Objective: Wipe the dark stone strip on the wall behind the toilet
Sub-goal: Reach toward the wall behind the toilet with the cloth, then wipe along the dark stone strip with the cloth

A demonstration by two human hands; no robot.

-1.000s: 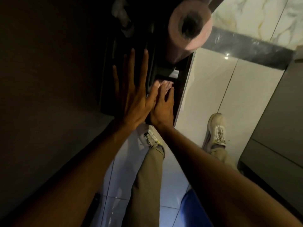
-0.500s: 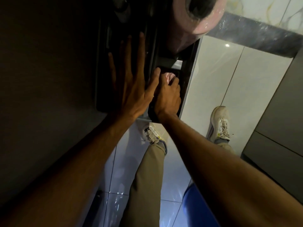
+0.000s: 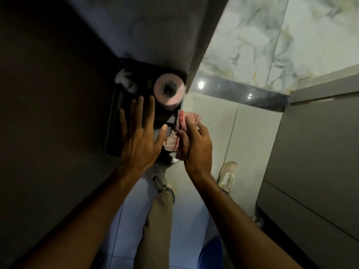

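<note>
Soft pink-striped cloth bunches in the right fingers. Above the fingers, a pink paper roll looks matt; right of them, the dark stone strip and pale wall tiles shine glossy.

Pretty clearly a bathroom: a pink toilet paper roll is mounted in a black wall holder, glossy marbled wall tiles and a tiled floor can be seen.
</note>
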